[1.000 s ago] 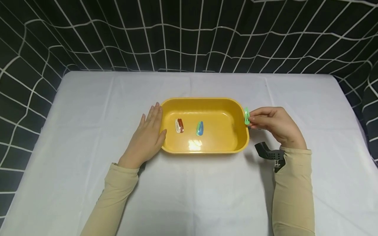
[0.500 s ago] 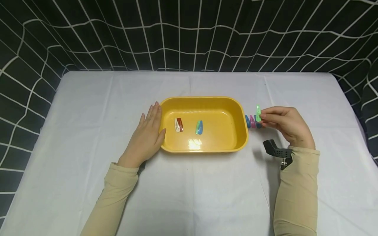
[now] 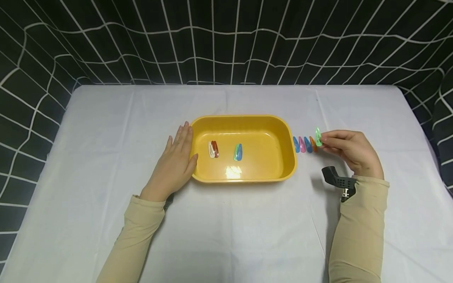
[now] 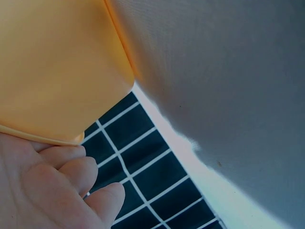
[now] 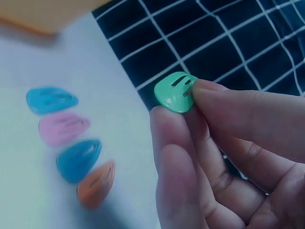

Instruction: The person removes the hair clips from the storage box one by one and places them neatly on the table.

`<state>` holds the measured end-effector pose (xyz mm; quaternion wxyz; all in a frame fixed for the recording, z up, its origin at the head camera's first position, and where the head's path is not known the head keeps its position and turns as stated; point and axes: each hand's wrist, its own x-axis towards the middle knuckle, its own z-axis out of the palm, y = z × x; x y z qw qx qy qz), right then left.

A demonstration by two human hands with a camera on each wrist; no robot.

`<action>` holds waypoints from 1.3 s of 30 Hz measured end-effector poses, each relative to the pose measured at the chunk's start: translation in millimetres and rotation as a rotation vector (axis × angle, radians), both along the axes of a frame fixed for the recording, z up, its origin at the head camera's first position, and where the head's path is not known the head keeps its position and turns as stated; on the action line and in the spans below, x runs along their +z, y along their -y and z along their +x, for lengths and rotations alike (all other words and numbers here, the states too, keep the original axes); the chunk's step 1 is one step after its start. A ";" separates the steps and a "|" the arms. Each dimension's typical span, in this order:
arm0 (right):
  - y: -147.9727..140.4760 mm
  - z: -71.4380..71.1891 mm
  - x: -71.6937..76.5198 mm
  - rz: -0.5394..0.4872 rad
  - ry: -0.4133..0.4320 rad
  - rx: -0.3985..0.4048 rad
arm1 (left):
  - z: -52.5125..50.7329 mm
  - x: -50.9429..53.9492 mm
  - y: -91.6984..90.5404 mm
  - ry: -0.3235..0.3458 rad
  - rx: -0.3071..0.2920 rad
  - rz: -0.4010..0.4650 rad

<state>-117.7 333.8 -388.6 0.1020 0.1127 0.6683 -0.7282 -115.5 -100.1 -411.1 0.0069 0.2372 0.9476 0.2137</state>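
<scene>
A yellow tray [image 3: 247, 177] holds a white clip [image 3: 211, 149] beside a red one [image 3: 216, 149], and a green clip beside a blue one [image 3: 240, 152]. My left hand [image 3: 171, 165] lies with straight fingers against the tray's left rim. Right of the tray, my right hand [image 3: 354, 151] pinches a green clip [image 3: 318, 137] between thumb and fingers, above the table. Next to it a row of clips lies on the cloth: blue [image 5: 51, 100], pink [image 5: 64, 129], darker blue [image 5: 78, 160] and orange [image 5: 96, 185] in the right wrist view.
White cloth [image 3: 226, 232] covers the table. Behind the table and at its sides hangs a dark backdrop with white netting [image 3: 226, 47]. A black camera mount [image 3: 337, 181] is on the right wrist.
My right hand has moved right, away from the tray's right rim, with the green clip still pinched. The row of clips behind it has come into view. My left hand has stayed at the rim.
</scene>
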 end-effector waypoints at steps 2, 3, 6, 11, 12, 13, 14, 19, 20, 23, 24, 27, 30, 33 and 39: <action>-2.1 0.0 -1.6 0.004 0.013 -0.007 | 0.1 -0.3 0.1 0.002 0.002 0.003; -3.3 0.1 -2.3 0.012 0.020 -0.010 | 0.0 -0.6 0.1 0.001 0.002 0.004; -7.4 0.4 -4.9 0.039 0.049 -0.020 | 0.0 -1.1 0.1 0.004 0.002 0.007; -13.1 0.4 -10.1 0.078 0.093 -0.033 | 0.0 -0.8 0.2 0.003 0.001 0.004; -13.8 0.2 -11.0 0.088 0.102 -0.036 | 0.0 -0.6 0.2 0.002 0.000 0.004; -14.3 0.1 -11.9 0.101 0.110 -0.039 | 0.0 -0.5 0.3 0.003 0.000 0.004; -14.7 -0.1 -12.8 0.120 0.119 -0.043 | 0.1 -0.4 0.4 0.004 0.000 0.004; -14.1 -0.7 -15.8 0.261 0.152 -0.059 | 0.4 0.0 0.7 0.008 0.001 0.003; -13.6 -0.9 -16.3 0.287 0.154 -0.061 | 0.4 0.2 0.6 0.008 0.001 0.002; -11.8 -1.3 -17.7 0.373 0.158 -0.063 | 0.3 1.0 0.7 0.008 0.001 -0.001; -11.2 -1.6 -18.2 0.397 0.156 -0.063 | 0.2 1.2 0.6 0.009 0.002 -0.003; -8.6 -2.5 -19.7 0.476 0.154 -0.072 | 0.2 1.0 0.7 0.009 0.002 -0.001; -5.7 -3.4 -20.9 0.572 0.144 -0.089 | -0.2 -0.1 0.3 0.006 0.001 0.001; -3.0 -4.4 -21.5 0.678 0.140 -0.108 | -0.4 -0.9 0.2 0.002 -0.001 0.002; -0.3 -5.8 -22.7 0.782 0.148 -0.119 | 0.3 0.0 0.7 -0.001 -0.003 -0.002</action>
